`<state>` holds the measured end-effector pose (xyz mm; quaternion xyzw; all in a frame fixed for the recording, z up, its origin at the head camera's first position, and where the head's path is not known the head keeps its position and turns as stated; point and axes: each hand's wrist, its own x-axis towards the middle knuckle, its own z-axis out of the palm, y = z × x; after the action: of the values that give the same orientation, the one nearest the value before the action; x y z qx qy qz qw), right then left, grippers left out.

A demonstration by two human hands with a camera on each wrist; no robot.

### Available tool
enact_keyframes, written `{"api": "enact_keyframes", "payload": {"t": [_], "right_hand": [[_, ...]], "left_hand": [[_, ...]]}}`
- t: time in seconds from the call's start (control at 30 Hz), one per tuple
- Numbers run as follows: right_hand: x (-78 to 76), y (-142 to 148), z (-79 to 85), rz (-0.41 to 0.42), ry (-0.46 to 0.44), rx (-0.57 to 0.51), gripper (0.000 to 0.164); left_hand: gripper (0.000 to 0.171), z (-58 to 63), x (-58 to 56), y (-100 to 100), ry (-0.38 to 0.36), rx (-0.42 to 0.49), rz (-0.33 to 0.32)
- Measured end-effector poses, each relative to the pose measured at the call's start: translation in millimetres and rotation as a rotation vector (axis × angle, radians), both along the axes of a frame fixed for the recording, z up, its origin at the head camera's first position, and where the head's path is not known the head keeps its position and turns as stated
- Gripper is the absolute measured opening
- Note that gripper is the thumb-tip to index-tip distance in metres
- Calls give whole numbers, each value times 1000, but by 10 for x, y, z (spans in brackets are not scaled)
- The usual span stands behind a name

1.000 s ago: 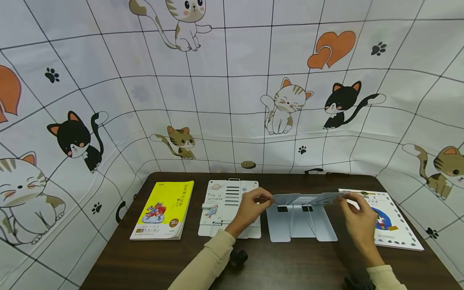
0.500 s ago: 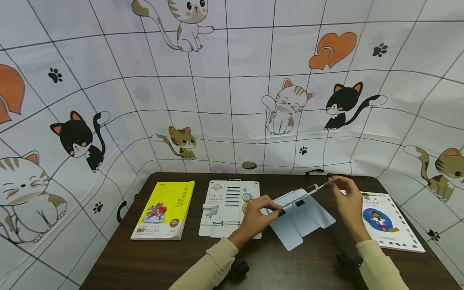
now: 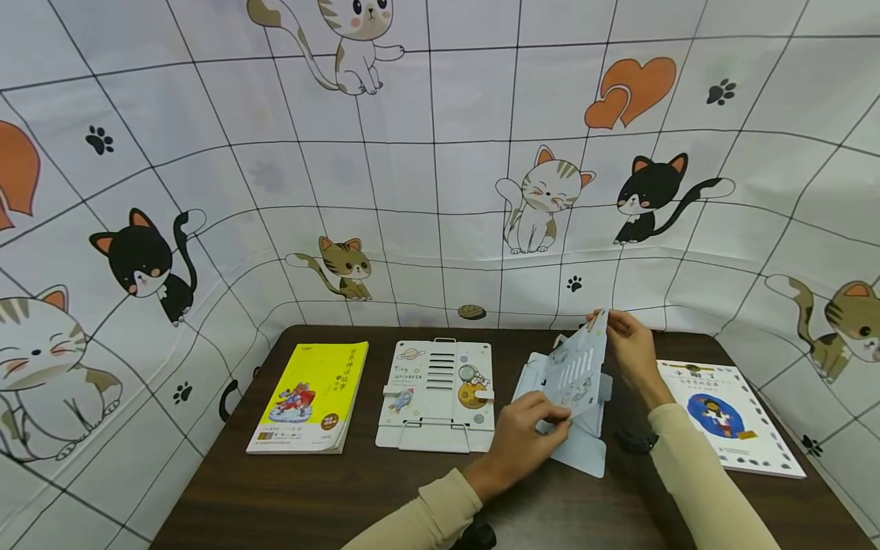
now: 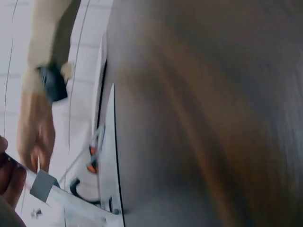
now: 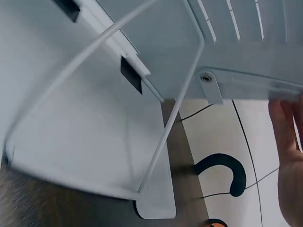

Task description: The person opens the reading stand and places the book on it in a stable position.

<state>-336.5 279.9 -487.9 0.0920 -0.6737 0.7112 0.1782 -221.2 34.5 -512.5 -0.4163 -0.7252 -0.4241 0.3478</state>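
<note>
A folding metal book stand (image 3: pixel 576 368) is turned sideways at the right middle of the table, its slotted printed panel raised from the base (image 3: pixel 583 455). My left hand (image 3: pixel 524 437) pinches the panel's near edge between thumb and fingers. On the far edge, my right hand (image 3: pixel 632 350) pinches the upper corner. Seen from the right wrist, a wire support (image 5: pixel 160 142) runs between the base and the back of the panel, and the right fingers (image 5: pixel 284 125) are at the panel's edge. The left wrist view shows only part of the left hand (image 4: pixel 12 177).
A second book stand (image 3: pixel 440 393) with a space print lies flat left of the hands. Further left is a yellow book (image 3: pixel 316 397). A white book (image 3: pixel 729 412) with a blue circle lies at the right table edge. A cat-print curtain (image 3: pixel 440 176) surrounds the dark table (image 3: pixel 289 496).
Both hands have rotated the book stand, so its printed side now faces left. The left hand came nearer the table's front; the right moved left and away.
</note>
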Motion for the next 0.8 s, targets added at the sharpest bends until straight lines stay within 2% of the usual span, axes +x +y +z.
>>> {"api": "enact_keyframes", "payload": {"t": [0.1,0.27,0.43,0.53,0.67,0.8], "right_hand": [[-55,-46,39,69,-60,20,39],[-110,-132,128,127,-122,212,41],[-152,-192,198,204,-126,292,40],[-150,-188,220,202,-134,341,41],[-103,-158,241,151,-163,453,45],[23,-122,260,89,-189,518,50]], "left_hand": [[18,31,97,115,30,-5,65],[18,58,222,284,39,13,128],[19,48,260,383,39,25,171],[20,26,253,404,29,11,189],[23,26,231,388,-23,-30,172],[30,174,184,294,-178,-16,85]]}}
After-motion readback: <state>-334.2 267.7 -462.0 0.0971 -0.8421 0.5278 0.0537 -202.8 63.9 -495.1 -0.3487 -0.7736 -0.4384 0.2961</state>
